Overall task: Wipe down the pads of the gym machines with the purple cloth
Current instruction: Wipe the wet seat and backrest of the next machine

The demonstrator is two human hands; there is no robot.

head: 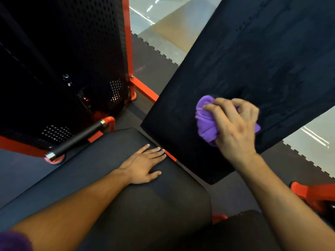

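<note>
Purple cloth (206,122) bunched in my right hand (233,127), fingers clamped round it, on the back pad (253,60), whose length runs up-right; left hand (143,165) flat, fingers apart, below it

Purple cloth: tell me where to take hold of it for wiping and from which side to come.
Grip the purple cloth round the top of its bunched wad, coming from above, the side away from the back pad. It is crumpled into a ball lying on that pad, so the right hand curls its fingers over it and leaves the underside free to rub.
</note>
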